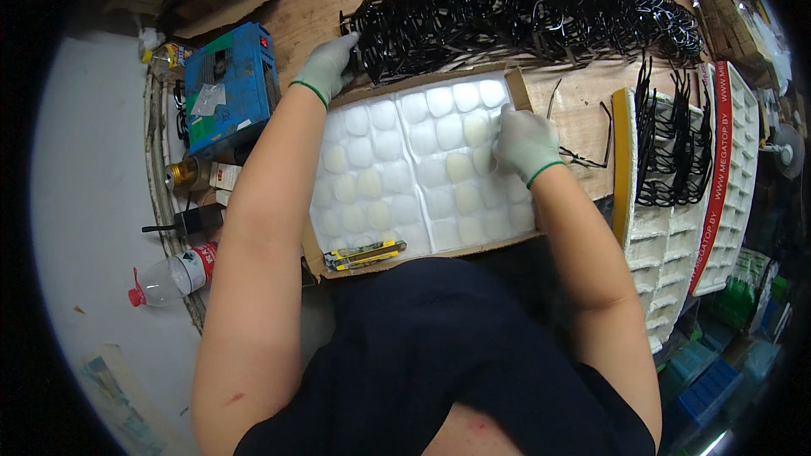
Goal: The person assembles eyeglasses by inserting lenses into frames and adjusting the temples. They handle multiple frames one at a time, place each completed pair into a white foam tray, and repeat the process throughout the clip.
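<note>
My left hand (328, 66), in a pale glove with a green cuff, is at the left end of a long pile of black glasses frames (524, 21). Its fingers close on the edge of a frame there. Below the pile lies a shallow cardboard box (524, 91) with rows of rounded lenses (460, 167) on white lining. Over the box's right side, my gloved right hand (525, 142) has its fingers curled down, hiding whatever they hold. A yellow and black utility knife (365, 255) rests on the box's near left corner.
Left of the box stands a blue machine (228, 89) with a red switch, near a clear plastic bottle (173, 277). To the right, white slotted racks (663, 245) hold more black frames (672, 148). A loose glasses frame (589, 162) lies between box and racks.
</note>
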### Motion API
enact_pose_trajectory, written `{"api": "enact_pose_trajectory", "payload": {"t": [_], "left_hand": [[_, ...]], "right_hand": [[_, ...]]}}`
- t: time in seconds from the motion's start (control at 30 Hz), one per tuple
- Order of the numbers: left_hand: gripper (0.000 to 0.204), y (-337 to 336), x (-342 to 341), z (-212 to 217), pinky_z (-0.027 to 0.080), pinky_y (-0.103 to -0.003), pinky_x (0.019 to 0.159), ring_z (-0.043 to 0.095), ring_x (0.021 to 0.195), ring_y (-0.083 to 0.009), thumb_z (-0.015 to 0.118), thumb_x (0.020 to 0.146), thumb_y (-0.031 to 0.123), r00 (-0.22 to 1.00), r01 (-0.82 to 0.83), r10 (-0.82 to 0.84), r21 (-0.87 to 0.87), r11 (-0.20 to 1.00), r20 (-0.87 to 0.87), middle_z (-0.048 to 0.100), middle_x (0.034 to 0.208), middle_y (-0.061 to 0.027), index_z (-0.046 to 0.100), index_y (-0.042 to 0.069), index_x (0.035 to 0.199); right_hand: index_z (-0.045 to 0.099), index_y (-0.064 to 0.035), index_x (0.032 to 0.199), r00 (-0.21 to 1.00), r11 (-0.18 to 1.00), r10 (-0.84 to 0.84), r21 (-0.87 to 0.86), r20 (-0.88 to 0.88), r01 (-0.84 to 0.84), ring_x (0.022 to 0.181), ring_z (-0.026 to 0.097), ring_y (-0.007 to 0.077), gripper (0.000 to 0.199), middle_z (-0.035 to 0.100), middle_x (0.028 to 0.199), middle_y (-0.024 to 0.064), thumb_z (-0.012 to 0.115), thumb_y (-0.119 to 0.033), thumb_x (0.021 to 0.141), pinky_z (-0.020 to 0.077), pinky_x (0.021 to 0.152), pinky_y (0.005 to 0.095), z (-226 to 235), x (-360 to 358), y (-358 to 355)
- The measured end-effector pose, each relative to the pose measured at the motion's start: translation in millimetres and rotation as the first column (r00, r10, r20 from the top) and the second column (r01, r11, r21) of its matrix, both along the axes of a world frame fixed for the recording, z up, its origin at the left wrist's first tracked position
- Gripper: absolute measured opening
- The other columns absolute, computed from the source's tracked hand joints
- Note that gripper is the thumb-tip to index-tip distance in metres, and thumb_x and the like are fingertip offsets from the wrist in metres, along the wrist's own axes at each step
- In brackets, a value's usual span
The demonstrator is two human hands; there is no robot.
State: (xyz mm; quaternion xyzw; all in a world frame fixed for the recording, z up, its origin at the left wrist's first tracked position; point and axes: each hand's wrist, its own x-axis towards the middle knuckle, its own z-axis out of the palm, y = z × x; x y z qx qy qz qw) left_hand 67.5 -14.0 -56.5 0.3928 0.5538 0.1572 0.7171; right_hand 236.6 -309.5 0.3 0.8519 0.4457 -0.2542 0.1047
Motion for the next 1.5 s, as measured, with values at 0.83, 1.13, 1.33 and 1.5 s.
{"api": "enact_pose_trajectory", "payload": {"t": [0.83, 1.13, 1.33, 1.5], "left_hand": [[0.019, -278.3, -151.8, 131.5, 0.053, -0.035, 0.096, 0.068, 0.107, -0.0230, 0.042, 0.108, 0.008, 0.871, 0.324, -0.488, 0.686, 0.652, 0.052, 0.068, 0.112, -0.0199, 0.047, -0.005, 0.121], [0.021, -284.2, -161.5, 139.5, 0.054, -0.032, 0.086, 0.068, 0.091, -0.0177, 0.044, 0.107, 0.012, 0.781, 0.523, -0.621, 0.611, 0.595, -0.064, 0.070, 0.096, -0.0130, 0.052, -0.005, 0.117], [0.022, -292.2, -167.4, 140.9, 0.057, -0.038, 0.078, 0.073, 0.084, -0.0294, 0.050, 0.103, 0.013, 0.690, 0.594, -0.722, 0.614, 0.520, -0.056, 0.072, 0.091, -0.0163, 0.057, -0.004, 0.115], [0.026, -307.3, -156.8, 126.3, 0.054, -0.039, 0.077, 0.072, 0.085, -0.0313, 0.047, 0.104, 0.013, 0.655, 0.591, -0.754, 0.651, 0.476, -0.044, 0.071, 0.089, -0.0180, 0.054, -0.006, 0.121]], "right_hand": [[0.057, -0.0132, 0.075, 0.400, -0.009, 0.914, 0.986, -0.061, 0.169, 0.067, 0.052, 0.0224, 0.017, 0.053, 0.078, 0.0022, 0.061, -0.027, 0.085, 0.0421, 0.060, 0.0345, 219.6, -189.1, -121.7], [0.070, -0.0090, 0.095, 0.447, -0.017, 0.879, 0.949, 0.165, -0.315, 0.067, 0.056, 0.0167, 0.026, 0.068, 0.096, 0.0081, 0.065, -0.029, 0.079, 0.0419, 0.055, 0.0317, 220.8, -151.6, -150.5], [0.069, -0.0053, 0.106, 0.660, 0.571, 0.616, 0.821, -0.430, 0.002, 0.071, 0.069, 0.0278, 0.029, 0.071, 0.086, 0.0110, 0.075, 0.000, 0.079, 0.0524, 0.061, 0.0379, 131.0, -125.4, -142.5], [0.070, 0.0031, 0.105, 0.804, 0.447, 0.195, 0.780, -0.562, 0.437, 0.076, 0.072, 0.0187, 0.019, 0.073, 0.087, 0.0144, 0.074, 0.004, 0.086, 0.0569, 0.070, 0.0290, 81.3, -154.6, -139.7]]}}
